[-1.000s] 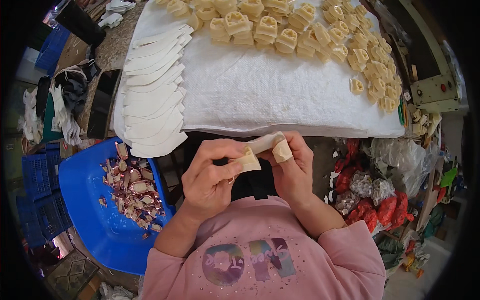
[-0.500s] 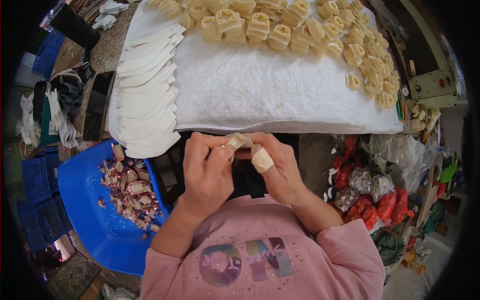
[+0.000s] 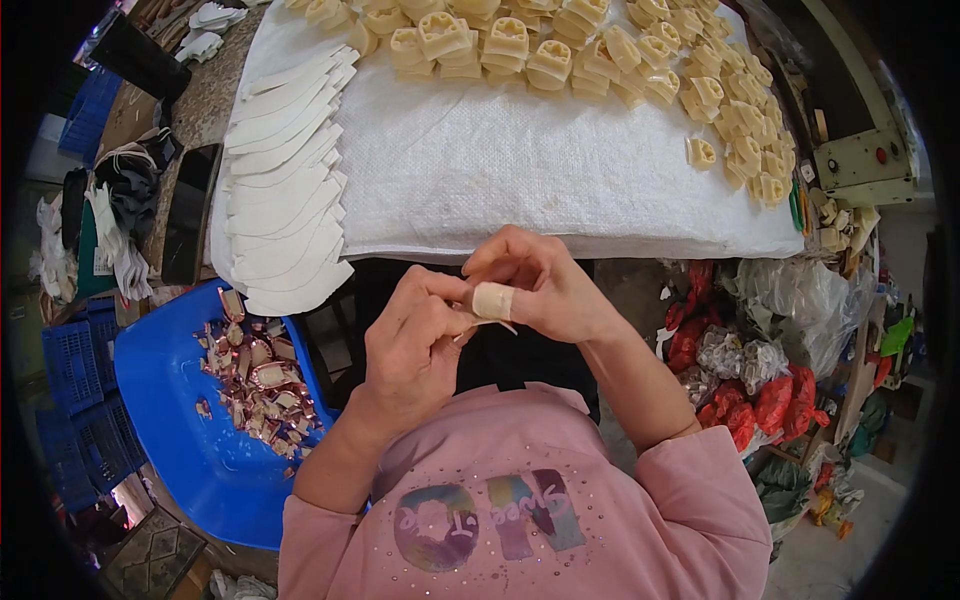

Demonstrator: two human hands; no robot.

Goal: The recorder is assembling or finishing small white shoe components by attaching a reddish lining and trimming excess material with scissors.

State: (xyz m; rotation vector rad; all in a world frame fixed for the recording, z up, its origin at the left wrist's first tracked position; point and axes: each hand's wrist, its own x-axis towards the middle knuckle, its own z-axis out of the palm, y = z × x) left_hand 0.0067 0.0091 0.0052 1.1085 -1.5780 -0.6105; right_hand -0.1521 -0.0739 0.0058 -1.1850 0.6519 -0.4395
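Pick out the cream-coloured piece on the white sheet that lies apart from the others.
It is the single piece toward the sheet's right end, just left of the right-hand cluster; sheet shows around it, while the others are bunched together.

light: soft, diffuse | white cloth (image 3: 430,190): brightest | beneath it: dim | frame: black corners, fisheye-bent edges
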